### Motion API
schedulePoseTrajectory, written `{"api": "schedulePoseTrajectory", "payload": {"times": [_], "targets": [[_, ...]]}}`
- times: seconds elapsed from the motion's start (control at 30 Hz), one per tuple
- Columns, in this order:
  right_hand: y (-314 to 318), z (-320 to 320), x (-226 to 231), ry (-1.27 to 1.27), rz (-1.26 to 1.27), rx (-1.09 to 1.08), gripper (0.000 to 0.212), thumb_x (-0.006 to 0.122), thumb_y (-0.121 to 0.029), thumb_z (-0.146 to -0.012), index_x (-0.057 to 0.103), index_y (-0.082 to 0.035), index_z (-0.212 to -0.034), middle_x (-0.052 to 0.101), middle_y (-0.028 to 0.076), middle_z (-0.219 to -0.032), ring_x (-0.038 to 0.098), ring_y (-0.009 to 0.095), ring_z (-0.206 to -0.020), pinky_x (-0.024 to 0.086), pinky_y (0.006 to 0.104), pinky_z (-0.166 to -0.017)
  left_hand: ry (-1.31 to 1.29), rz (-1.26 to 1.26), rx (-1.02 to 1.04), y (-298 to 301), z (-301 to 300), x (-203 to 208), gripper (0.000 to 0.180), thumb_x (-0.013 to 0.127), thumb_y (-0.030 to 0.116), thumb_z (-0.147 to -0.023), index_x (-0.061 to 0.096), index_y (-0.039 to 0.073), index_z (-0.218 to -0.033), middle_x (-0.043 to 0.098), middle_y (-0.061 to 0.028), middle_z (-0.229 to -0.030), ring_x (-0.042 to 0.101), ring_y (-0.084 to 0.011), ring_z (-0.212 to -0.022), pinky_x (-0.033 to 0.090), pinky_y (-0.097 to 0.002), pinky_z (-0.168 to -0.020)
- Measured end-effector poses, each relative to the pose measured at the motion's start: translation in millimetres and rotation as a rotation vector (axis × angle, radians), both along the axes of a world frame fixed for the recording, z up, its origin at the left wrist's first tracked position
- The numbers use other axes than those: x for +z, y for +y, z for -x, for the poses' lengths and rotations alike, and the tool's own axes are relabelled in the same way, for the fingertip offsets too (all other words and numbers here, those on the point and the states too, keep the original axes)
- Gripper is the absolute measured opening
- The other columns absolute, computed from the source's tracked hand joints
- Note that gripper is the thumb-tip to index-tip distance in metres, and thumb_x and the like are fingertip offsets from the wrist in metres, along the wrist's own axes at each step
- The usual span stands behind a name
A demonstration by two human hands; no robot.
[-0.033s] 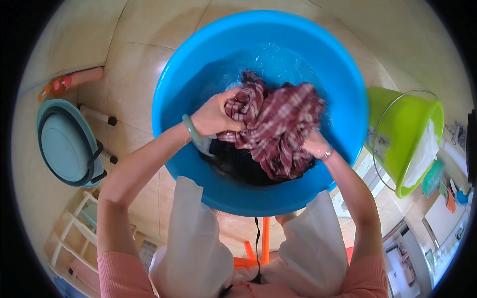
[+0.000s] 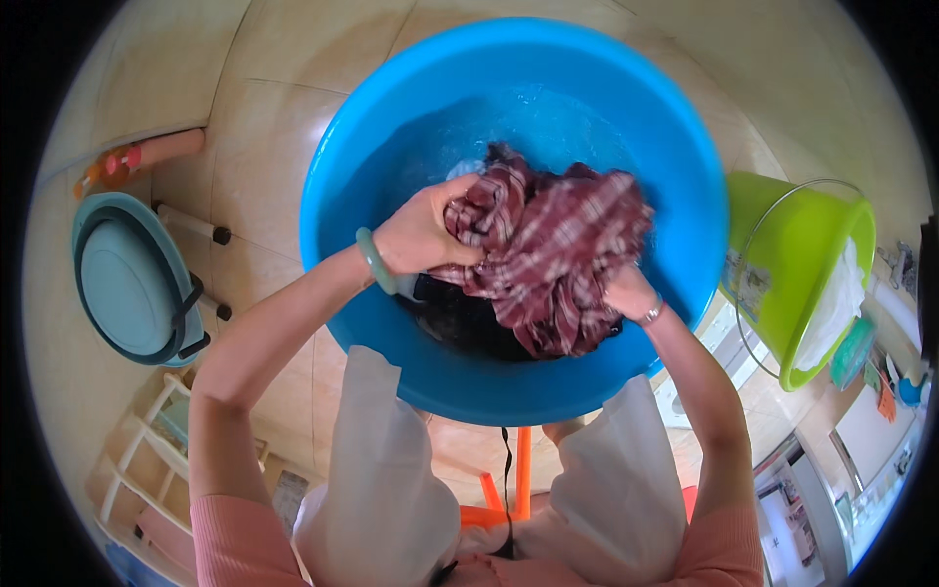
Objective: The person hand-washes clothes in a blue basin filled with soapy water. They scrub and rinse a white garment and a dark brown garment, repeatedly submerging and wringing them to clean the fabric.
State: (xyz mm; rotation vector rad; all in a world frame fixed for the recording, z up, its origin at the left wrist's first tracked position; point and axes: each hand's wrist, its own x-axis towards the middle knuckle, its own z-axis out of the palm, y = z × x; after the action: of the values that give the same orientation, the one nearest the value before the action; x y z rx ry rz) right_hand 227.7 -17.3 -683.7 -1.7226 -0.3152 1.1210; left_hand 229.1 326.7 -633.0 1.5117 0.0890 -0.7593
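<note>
A wet maroon and white plaid garment (image 2: 577, 245) is bunched up above the water in a large blue basin (image 2: 460, 391). My left hand (image 2: 430, 230), with a green bangle at the wrist, is closed on the garment's left part, thumb below and fingers behind. At the garment's lower right, my right hand (image 2: 631, 293) grips a fold; its fingertips are partly hidden by the fabric. Dark cloth (image 2: 465, 321) lies in the water beneath. A little pale cloth (image 2: 468, 168) shows behind my left hand.
A bright green bucket (image 2: 782, 249) with a wire handle and a white bag in it stands tilted in view at the right. On the left are a grey-green folding basin (image 2: 127, 284) and a white rack (image 2: 147, 450). Orange stool legs (image 2: 523, 470) show between my knees.
My right hand and the right side of the plaid garment have shifted slightly to the right. My left hand keeps its hold in nearly the same place.
</note>
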Motion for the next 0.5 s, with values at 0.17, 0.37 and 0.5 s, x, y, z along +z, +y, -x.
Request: {"api": "schedulePoseTrajectory", "payload": {"times": [0.17,0.37,0.5], "targets": [[-3,11,90,-0.718,0.080,0.192,0.051,0.065,-0.027,-0.082,0.056,-0.010,-0.129,0.055,0.014,-0.131,0.052,0.032,-0.120,0.038,0.0459,-0.104,-0.470,-0.052,-0.156,8,0,63,0.050,0.082,0.009,-0.060,0.058,0.010,-0.105,0.062,-0.0132,-0.103,0.053,-0.0334,-0.096,0.036,-0.0423,-0.093],[60,-8,160,-0.663,0.223,0.250,0.031,0.067,-0.021,-0.076,0.062,-0.006,-0.103,0.057,0.013,-0.111,0.062,0.033,-0.087,0.054,0.0410,-0.065,-0.743,-0.299,-0.336,25,9,73,0.048,0.068,-0.009,-0.051,0.059,0.014,-0.092,0.057,-0.0077,-0.103,0.048,-0.0358,-0.104,0.040,-0.0438,-0.087],[54,25,126,-0.920,0.250,0.377,0.023,0.065,-0.020,-0.079,0.065,-0.012,-0.100,0.050,0.013,-0.120,0.055,0.032,-0.102,0.054,0.0377,-0.062,-0.771,-0.412,-0.351,25,19,59,0.054,0.066,-0.011,-0.050,0.061,0.014,-0.098,0.056,-0.0122,-0.112,0.047,-0.0383,-0.115,0.041,-0.0468,-0.092]]}}
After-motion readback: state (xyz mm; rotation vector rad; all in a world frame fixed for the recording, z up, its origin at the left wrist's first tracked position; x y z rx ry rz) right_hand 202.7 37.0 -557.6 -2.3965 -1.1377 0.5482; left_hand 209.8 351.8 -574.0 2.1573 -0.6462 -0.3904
